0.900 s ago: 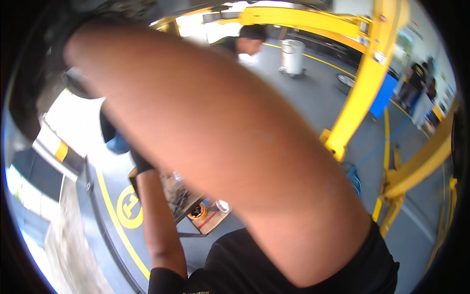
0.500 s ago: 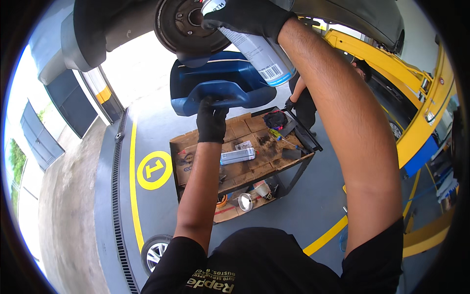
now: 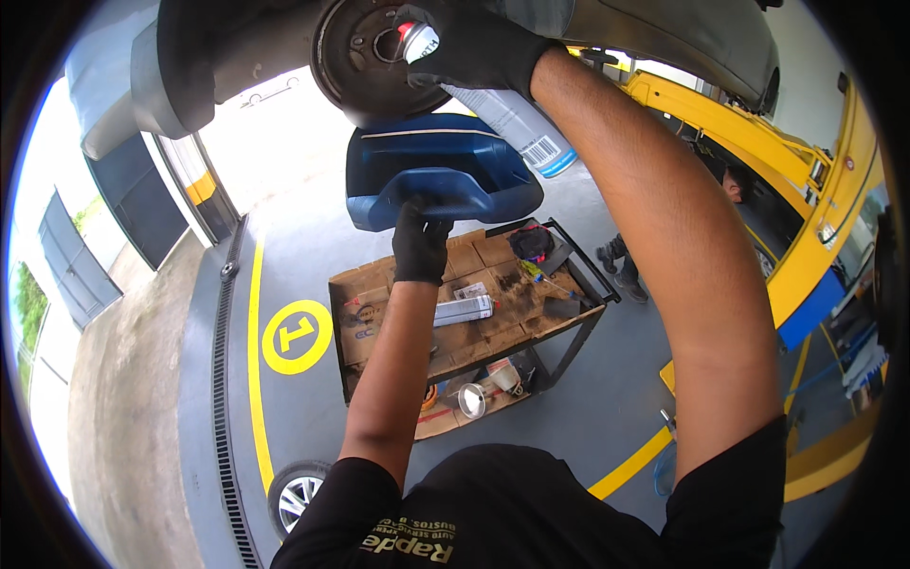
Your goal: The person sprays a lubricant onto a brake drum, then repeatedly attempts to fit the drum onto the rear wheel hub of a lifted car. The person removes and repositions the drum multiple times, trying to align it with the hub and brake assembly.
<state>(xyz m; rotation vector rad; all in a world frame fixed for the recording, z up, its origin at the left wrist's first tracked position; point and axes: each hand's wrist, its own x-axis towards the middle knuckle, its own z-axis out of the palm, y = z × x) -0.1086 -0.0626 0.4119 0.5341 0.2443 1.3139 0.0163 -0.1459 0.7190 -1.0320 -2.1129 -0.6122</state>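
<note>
Gloved in black, my right hand [image 3: 474, 45] is wrapped round a white and grey spray can [image 3: 517, 125] with a red nozzle, tilted so its nozzle end points up toward a dark, round wheel hub [image 3: 353, 57] on a raised car. My left hand [image 3: 420, 245], also in a black glove, grips the near wall of a dark blue plastic drain container [image 3: 445, 194]. The container is held under the hub, its open side facing up. Its inside looks dark, and I cannot tell whether liquid is in it.
Below stands a cart [image 3: 464, 339] covered with cardboard, bearing another spray can [image 3: 464, 310] and a dark rag [image 3: 533, 242]; a clear cup [image 3: 472, 400] is on its lower shelf. A wheel [image 3: 296, 495] lies lower left. Yellow lift arms [image 3: 730, 123] and a crouching person [image 3: 732, 185] are at right.
The container and my left hand have shifted slightly right and down. The spray can has moved a little right, baring its red nozzle. The person at right has moved further off.
</note>
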